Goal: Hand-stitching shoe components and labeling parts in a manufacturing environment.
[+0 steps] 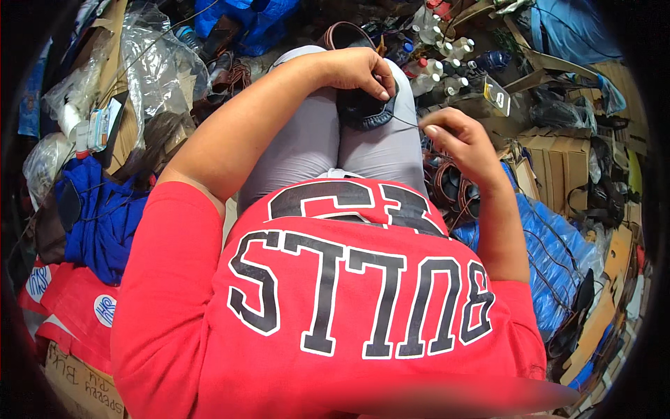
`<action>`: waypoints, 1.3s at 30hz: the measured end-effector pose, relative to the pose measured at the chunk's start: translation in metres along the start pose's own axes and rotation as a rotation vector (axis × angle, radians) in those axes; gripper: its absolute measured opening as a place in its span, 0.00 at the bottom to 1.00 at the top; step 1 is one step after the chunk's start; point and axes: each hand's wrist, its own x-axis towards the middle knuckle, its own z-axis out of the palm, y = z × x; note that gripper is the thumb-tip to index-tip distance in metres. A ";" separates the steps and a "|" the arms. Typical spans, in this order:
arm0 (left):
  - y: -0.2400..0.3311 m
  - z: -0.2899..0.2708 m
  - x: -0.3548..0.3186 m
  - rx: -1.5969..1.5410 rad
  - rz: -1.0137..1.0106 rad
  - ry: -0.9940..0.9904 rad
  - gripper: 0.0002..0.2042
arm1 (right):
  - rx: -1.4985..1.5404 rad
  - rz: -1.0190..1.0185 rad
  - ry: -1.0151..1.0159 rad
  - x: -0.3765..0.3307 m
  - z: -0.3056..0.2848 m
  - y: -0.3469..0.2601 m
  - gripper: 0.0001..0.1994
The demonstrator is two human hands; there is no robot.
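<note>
A black leather shoe (364, 120) with a ridged, rounded edge rests between my thighs, partly hidden by my hand. My left hand (364, 72) is closed on its far side, fingers curled down against the dark leather and thumb bent beside them. From the shoe a dark thread (406, 123) runs taut to the right. My right hand (457, 140), raised over my right thigh, pinches that thread between thumb and bent forefinger. Whether a needle is in these fingers is too small to tell.
Several small bottles (441, 66) stand beyond my right knee. A brown shoe (349, 33) lies past my knees, and dark shoes or straps (450, 187) sit by my right thigh. Blue plastic (551, 258) lies at right, clear plastic bags (157, 63) and blue cloth (105, 216) at left.
</note>
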 end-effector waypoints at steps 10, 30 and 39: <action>0.005 -0.001 0.003 -0.039 -0.051 -0.068 0.11 | -0.504 -0.111 -0.002 0.020 0.010 0.000 0.11; -0.001 0.000 0.005 -0.011 -0.049 -0.089 0.12 | -0.416 -0.067 -0.076 0.035 0.011 0.006 0.10; -0.004 0.005 0.013 0.164 0.083 -0.120 0.13 | -0.029 0.019 -0.226 0.050 -0.007 0.049 0.11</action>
